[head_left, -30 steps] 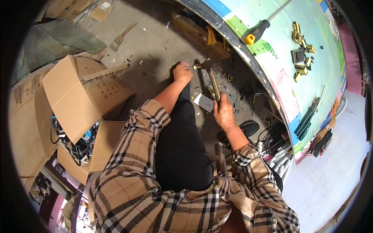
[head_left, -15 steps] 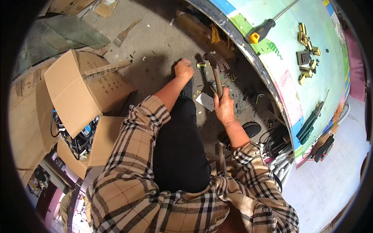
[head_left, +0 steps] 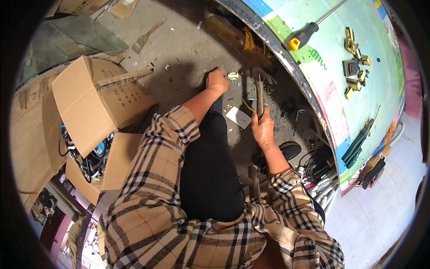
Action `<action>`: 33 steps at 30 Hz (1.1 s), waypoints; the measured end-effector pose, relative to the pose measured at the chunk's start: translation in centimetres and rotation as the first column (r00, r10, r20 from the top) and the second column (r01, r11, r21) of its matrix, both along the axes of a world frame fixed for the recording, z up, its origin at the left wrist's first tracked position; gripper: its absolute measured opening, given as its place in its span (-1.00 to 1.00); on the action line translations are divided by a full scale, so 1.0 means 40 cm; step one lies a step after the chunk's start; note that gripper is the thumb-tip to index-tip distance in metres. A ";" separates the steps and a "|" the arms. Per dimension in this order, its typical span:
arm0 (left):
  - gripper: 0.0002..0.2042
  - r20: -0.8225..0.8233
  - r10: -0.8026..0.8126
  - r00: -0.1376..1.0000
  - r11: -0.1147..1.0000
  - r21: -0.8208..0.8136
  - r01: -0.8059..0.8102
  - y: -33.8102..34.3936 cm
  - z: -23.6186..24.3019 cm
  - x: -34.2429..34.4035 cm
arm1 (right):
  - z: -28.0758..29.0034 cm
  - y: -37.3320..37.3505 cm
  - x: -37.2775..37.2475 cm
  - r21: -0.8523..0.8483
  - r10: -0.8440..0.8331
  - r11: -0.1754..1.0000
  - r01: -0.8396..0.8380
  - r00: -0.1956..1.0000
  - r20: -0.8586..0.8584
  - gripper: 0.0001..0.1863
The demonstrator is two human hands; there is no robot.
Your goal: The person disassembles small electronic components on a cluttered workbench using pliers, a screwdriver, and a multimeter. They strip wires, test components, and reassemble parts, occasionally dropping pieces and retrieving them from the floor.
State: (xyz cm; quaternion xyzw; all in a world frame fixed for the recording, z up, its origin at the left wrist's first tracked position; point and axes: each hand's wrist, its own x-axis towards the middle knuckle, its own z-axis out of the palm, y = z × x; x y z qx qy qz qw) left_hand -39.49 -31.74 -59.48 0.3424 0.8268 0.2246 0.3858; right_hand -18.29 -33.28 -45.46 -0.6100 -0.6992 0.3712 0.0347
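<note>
Positions are referred to the white card (head_left: 238, 117) lying on the concrete floor (head_left: 190, 42). Right hand (head_left: 263, 128): just right of the card, fingers wrapped around the wooden handle of a hammer (head_left: 260, 99). The handle points away from the person, and the hammer's head, blurred, is beyond the card and to its right. Left hand (head_left: 217, 80): beyond the card and to its left, fingers curled. A small yellow-and-white part (head_left: 233, 76) sits directly at the fingertips, beyond the card; whether the fingers grip it cannot be determined. Scattered debris (head_left: 283, 120) lies mainly right of the card. Farther right of the card stands a multicoloured tabletop (head_left: 333, 51) bearing a black-and-yellow screwdriver (head_left: 306, 36), a cluster of yellow-and-black components (head_left: 351, 68) and green-handled pliers (head_left: 354, 149). A flat brush (head_left: 147, 36) lies far beyond the card, to its left. An open cardboard box (head_left: 83, 112) stands well left of the card.
</note>
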 end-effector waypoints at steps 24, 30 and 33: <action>-0.61 -0.118 -0.296 0.948 0.937 0.155 0.312 -0.019 0.040 0.021 | -0.050 -0.014 0.038 -0.086 0.040 0.996 -0.039 0.999 0.013 -0.77; -0.60 -0.240 -0.280 0.930 0.937 0.142 0.319 -0.037 0.033 0.009 | -0.111 -0.040 0.011 -0.019 0.129 0.992 -0.128 0.991 0.020 -0.77; -0.60 -0.281 -0.300 0.912 0.933 0.113 0.342 -0.047 0.009 0.007 | -0.145 -0.042 0.025 -0.080 0.215 0.974 -0.211 0.975 0.055 -0.76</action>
